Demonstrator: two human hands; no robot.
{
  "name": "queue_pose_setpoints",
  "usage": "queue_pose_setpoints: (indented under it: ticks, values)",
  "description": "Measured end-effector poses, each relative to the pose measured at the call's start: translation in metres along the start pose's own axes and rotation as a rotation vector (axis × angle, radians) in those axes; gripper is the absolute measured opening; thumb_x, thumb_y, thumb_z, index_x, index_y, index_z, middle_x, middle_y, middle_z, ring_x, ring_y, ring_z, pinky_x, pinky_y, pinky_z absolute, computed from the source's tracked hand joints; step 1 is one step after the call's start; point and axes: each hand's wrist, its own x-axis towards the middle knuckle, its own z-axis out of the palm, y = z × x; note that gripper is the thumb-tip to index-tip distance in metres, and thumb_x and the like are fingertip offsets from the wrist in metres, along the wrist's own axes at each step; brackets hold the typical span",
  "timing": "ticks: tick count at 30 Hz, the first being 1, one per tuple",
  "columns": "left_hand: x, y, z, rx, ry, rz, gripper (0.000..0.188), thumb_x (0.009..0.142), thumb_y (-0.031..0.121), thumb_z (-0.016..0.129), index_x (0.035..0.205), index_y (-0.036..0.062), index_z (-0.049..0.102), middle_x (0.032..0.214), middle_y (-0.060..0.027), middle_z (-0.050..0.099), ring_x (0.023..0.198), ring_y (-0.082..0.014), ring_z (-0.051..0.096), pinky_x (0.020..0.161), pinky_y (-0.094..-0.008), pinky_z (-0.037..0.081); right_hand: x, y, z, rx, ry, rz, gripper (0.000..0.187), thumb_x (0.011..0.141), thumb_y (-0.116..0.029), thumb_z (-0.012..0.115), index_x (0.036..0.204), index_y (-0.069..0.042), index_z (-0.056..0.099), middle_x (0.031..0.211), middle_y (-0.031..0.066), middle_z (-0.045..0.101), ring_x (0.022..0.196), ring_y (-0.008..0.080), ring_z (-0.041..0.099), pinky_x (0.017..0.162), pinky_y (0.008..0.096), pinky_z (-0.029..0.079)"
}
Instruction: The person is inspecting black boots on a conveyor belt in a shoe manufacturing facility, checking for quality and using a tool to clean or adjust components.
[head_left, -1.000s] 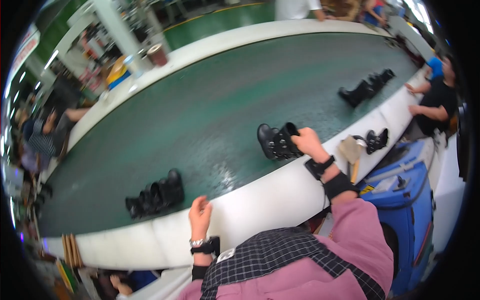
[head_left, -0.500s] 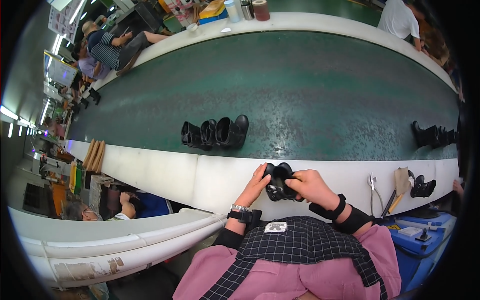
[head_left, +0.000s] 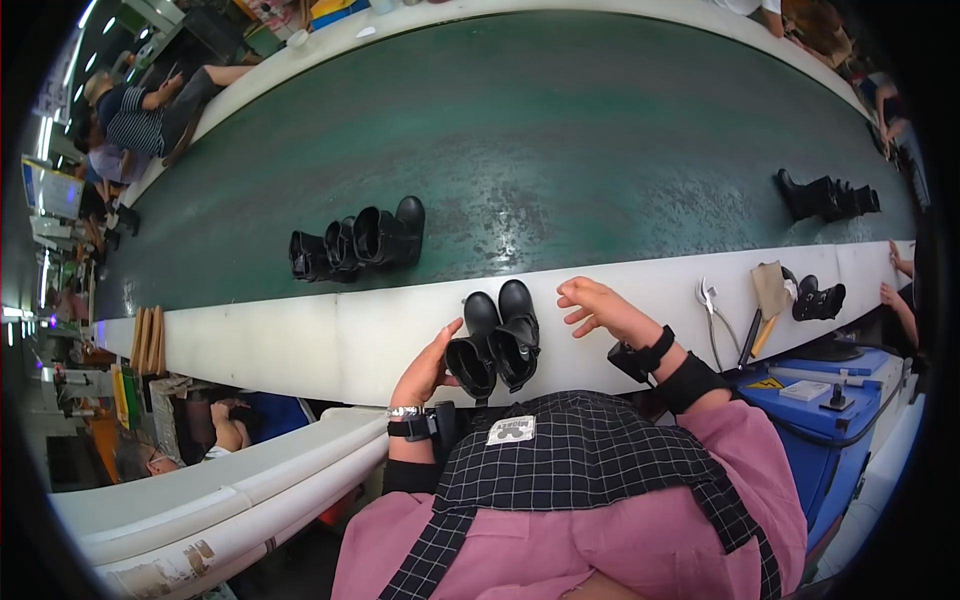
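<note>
A pair of small black boots stands side by side on the white ledge in front of me, toes pointing away and shaft openings toward me: the left boot [head_left: 477, 350] and the right boot [head_left: 515, 338]. My left hand [head_left: 428, 366] is at the outer side of the left boot, fingers stretched along it and thumb near the shaft; whether it presses on the boot I cannot tell. Held off to the right of the pair, my right hand [head_left: 603, 308] has its fingers apart and nothing in them.
More black boots [head_left: 385, 238] stand on the green belt [head_left: 600, 130] at left, others [head_left: 825, 195] at right. On the white ledge [head_left: 260, 345] lie pincers [head_left: 713, 315], a hammer [head_left: 765, 330] and a buckled boot [head_left: 818, 300]. A blue machine [head_left: 810, 400] stands right; people sit around.
The boots were between both hands and now stand upright on the ledge. My right hand has come away to the right and opened. The view has shifted, and belt boots appear farther left.
</note>
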Motion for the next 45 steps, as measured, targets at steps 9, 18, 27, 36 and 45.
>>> queue_pose_setpoints:
  ticks: [9, 18, 27, 36, 45]
  values:
    - [0.028, -0.013, 0.008, -0.363, -0.281, 0.050, 0.057, 0.100, 0.045, 0.022, 0.143, 0.0088, 0.032, 0.126, -0.0136, 0.054, 0.113, -0.0218, 0.053, 0.097, -0.0345, 0.041, 0.023, 0.028, 0.036, 0.061, -0.185, 0.068, 0.086, 0.082, -0.056, 0.053, 0.145, -0.012, 0.013, 0.130, 0.0238, 0.042, 0.109, 0.0389, 0.051, 0.076, 0.0476, 0.050]
    - [0.026, -0.011, -0.026, -0.546, -0.322, -0.004, 0.059, 0.097, 0.046, 0.027, 0.134, 0.0024, 0.041, 0.126, -0.0184, 0.051, 0.112, -0.0272, 0.052, 0.098, -0.0376, 0.040, 0.045, 0.031, 0.085, 0.215, -0.219, 0.005, 0.078, 0.081, -0.033, 0.060, 0.140, -0.011, 0.014, 0.130, 0.0221, 0.038, 0.114, 0.0390, 0.048, 0.078, 0.0583, 0.050]
    - [-0.004, 0.032, -0.015, -0.345, -0.107, -0.097, 0.056, 0.098, 0.042, 0.032, 0.136, 0.0005, 0.040, 0.128, -0.0158, 0.050, 0.110, -0.0224, 0.053, 0.092, -0.0352, 0.043, 0.045, 0.032, 0.080, 0.286, -0.296, -0.001, 0.076, 0.087, -0.027, 0.056, 0.144, -0.012, 0.008, 0.132, 0.0183, 0.039, 0.118, 0.0317, 0.048, 0.091, 0.0522, 0.046]
    - [-0.018, 0.037, -0.029, -0.039, 0.201, 0.017, 0.050, 0.097, 0.038, 0.038, 0.135, 0.0064, 0.043, 0.133, -0.0239, 0.043, 0.117, -0.0309, 0.049, 0.096, -0.0400, 0.042, 0.047, 0.047, 0.055, 0.082, -0.186, 0.020, 0.063, 0.086, -0.032, 0.056, 0.136, -0.001, 0.033, 0.111, 0.0178, 0.054, 0.089, 0.0269, 0.057, 0.075, 0.0416, 0.052]
    - [-0.030, 0.050, -0.017, 0.125, 0.209, 0.113, 0.047, 0.095, 0.031, 0.045, 0.132, 0.0023, 0.046, 0.133, -0.0224, 0.045, 0.120, -0.0308, 0.047, 0.099, -0.0385, 0.038, -0.032, 0.039, -0.132, -0.110, 1.212, -0.473, 0.031, 0.071, -0.022, 0.068, 0.092, -0.001, 0.061, 0.095, 0.0140, 0.059, 0.090, 0.0262, 0.057, 0.077, 0.0367, 0.047]
